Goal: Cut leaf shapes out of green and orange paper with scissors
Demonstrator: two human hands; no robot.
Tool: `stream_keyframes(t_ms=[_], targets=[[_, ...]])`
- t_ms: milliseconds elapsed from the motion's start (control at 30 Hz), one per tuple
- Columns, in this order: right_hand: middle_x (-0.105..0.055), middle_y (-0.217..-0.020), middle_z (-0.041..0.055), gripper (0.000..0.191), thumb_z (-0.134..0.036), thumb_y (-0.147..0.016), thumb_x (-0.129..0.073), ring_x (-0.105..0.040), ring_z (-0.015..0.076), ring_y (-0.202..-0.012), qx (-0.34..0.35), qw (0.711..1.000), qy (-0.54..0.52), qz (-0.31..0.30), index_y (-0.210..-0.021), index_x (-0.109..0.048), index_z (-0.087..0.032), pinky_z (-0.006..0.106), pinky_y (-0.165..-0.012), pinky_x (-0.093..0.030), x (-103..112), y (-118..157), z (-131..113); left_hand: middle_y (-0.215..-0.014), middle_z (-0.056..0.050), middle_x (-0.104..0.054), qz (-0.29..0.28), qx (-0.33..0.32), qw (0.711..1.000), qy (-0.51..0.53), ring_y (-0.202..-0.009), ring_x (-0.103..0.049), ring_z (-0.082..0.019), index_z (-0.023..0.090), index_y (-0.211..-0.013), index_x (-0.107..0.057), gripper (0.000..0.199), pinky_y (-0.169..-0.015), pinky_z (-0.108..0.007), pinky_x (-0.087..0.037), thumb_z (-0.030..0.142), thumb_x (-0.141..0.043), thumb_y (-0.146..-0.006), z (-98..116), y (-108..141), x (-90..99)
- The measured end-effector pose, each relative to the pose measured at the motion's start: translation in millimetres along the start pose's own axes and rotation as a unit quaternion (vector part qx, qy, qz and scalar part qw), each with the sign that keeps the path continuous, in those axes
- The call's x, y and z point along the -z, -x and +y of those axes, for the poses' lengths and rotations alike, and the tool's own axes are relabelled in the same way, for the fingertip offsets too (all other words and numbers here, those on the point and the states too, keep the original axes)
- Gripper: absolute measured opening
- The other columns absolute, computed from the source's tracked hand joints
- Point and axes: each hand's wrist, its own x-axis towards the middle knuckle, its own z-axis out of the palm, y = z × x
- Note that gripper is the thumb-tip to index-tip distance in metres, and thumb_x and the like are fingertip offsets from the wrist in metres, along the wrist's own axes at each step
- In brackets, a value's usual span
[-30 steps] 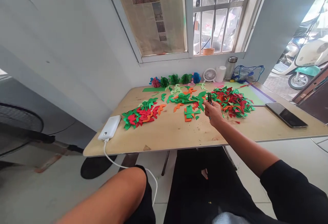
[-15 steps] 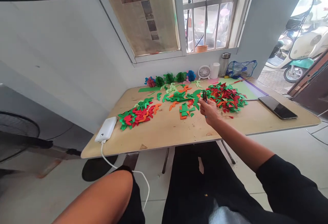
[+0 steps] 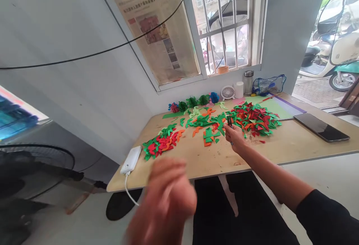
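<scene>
My right hand (image 3: 235,137) is closed around a small dark two-pronged tool (image 3: 229,120), its prongs pointing up and away from me. The tool's exact kind is hard to make out, as my fingers cover most of it. Just beyond it lie green cut-paper leaf shapes (image 3: 206,121), and to its right a heap of red and green paper scraps (image 3: 254,118). My left hand (image 3: 171,190) is raised in front of the table's near edge. Motion smears its fingers, and I see nothing clear in it. Small green and orange paper pieces (image 3: 208,135) lie between the hands.
Red and green cut shapes (image 3: 162,141) lie at the left of the wooden table (image 3: 193,162), near a white power bank (image 3: 131,159) with a cable. A phone (image 3: 321,126) rests at right. Paper flowers (image 3: 192,102), a small fan (image 3: 227,92) and a glass bottle (image 3: 248,82) line the wall.
My left hand has come up into view from below, where only the limb near the lap showed. My view has tilted up slightly. The right hand still holds the dark tool by the paper.
</scene>
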Motion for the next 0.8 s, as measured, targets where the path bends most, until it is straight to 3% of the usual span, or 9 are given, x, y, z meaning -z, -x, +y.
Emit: stream_keyframes(t_ms=[100,167,233,300,367,433,800], targets=[[-0.024,-0.042,-0.0151,0.043,-0.044,-0.057,-0.080,-0.016,0.0025,-0.034,-0.006,1.000,0.001,-0.008,-0.066,-0.045,-0.022,0.018,-0.032,-0.011,-4,-2,3,-0.076,-0.004,-0.065,-0.017,0.025,0.999,0.030,-0.071,-0.062,-0.017,0.022,-0.095,-0.065,0.018,-0.068,-0.032,-0.053,0.036,-0.059,-0.084,-34,-15,-48.9],[-0.024,-0.042,-0.0151,0.042,-0.044,-0.057,-0.080,-0.016,0.0027,-0.034,-0.010,1.000,0.006,-0.015,-0.067,-0.045,-0.022,0.018,-0.032,-0.011,-7,-3,5,-0.065,-0.001,-0.060,-0.095,0.172,0.975,0.108,-0.060,-0.059,-0.014,0.019,-0.089,-0.064,0.020,-0.059,-0.027,-0.049,0.036,-0.063,-0.079,-58,-22,-82.5],[-0.024,-0.042,-0.0152,0.041,-0.044,-0.058,-0.079,-0.015,0.0028,-0.035,-0.013,1.000,0.016,-0.020,-0.067,-0.046,-0.022,0.018,-0.032,-0.011,-10,-6,8,-0.068,-0.002,-0.061,-0.128,0.308,0.925,0.181,-0.058,-0.059,-0.013,0.017,-0.088,-0.062,0.026,-0.054,-0.025,-0.046,0.039,-0.064,-0.075,-76,-26,-108.5],[-0.025,-0.042,-0.0146,0.039,-0.044,-0.059,-0.077,-0.016,0.0031,-0.035,-0.015,0.999,0.029,-0.021,-0.066,-0.047,-0.021,0.019,-0.033,-0.012,-13,-10,11,-0.069,-0.001,-0.062,-0.165,0.386,0.878,0.229,-0.057,-0.059,-0.012,0.016,-0.088,-0.062,0.033,-0.053,-0.023,-0.045,0.042,-0.070,-0.069,-88,-27,-125.2],[-0.027,-0.042,-0.0137,0.038,-0.045,-0.060,-0.077,-0.017,0.0034,-0.035,-0.016,0.999,0.044,-0.019,-0.065,-0.047,-0.021,0.019,-0.033,-0.013,-15,-15,14,-0.067,0.000,-0.061,-0.202,0.417,0.849,0.255,-0.054,-0.058,-0.011,0.015,-0.083,-0.062,0.037,-0.051,-0.023,-0.044,0.044,-0.074,-0.063,-94,-28,-135.5],[-0.029,-0.041,-0.0128,0.039,-0.045,-0.060,-0.076,-0.019,0.0037,-0.036,-0.016,0.998,0.059,-0.014,-0.064,-0.046,-0.021,0.019,-0.034,-0.014,-17,-22,18,-0.062,0.001,-0.059,-0.217,0.429,0.838,0.257,-0.052,-0.056,-0.011,0.015,-0.076,-0.062,0.037,-0.051,-0.023,-0.044,0.042,-0.078,-0.057,-100,-30,-143.1],[-0.032,-0.043,-0.0099,0.040,-0.048,-0.061,-0.075,-0.023,0.0051,-0.038,-0.027,0.990,0.135,-0.007,-0.059,-0.047,-0.020,0.021,-0.037,-0.016,-19,-59,32,-0.062,-0.001,-0.061,-0.176,0.455,0.835,0.254,-0.056,-0.056,-0.011,0.015,-0.063,-0.060,0.028,-0.054,-0.023,-0.043,0.036,-0.078,-0.054,-160,-45,-166.9]])
